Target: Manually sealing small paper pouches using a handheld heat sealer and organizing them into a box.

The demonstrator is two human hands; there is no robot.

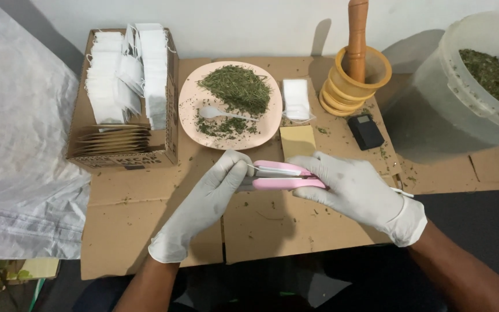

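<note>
Your right hand (356, 188) is clenched around the pink handheld sealer (281, 176), a long two-armed clamp lying level above the cardboard-covered surface (261, 225), just in front of the pink plate (189, 110) of dried green herbs (238, 86). Your left hand (215, 193) pinches something small and white at the sealer's open end; it looks like one of the filter bags, but you cannot tell for sure, as your fingers cover it. The sealer seems rigid and light, plastic-bodied, so it should sit steady held along its rear half where your right hand has it, away from the mouth. The bag material probably is thin, limp and easily creased or torn; hold it by the edge with fingertips only. A white spoon (212, 112) rests on the plate. Left of it a cardboard box (168, 147) holds stacked white bags (111, 81); a yellow mortar (356, 78) with wooden pestle (357, 34) stands to the right.
</note>
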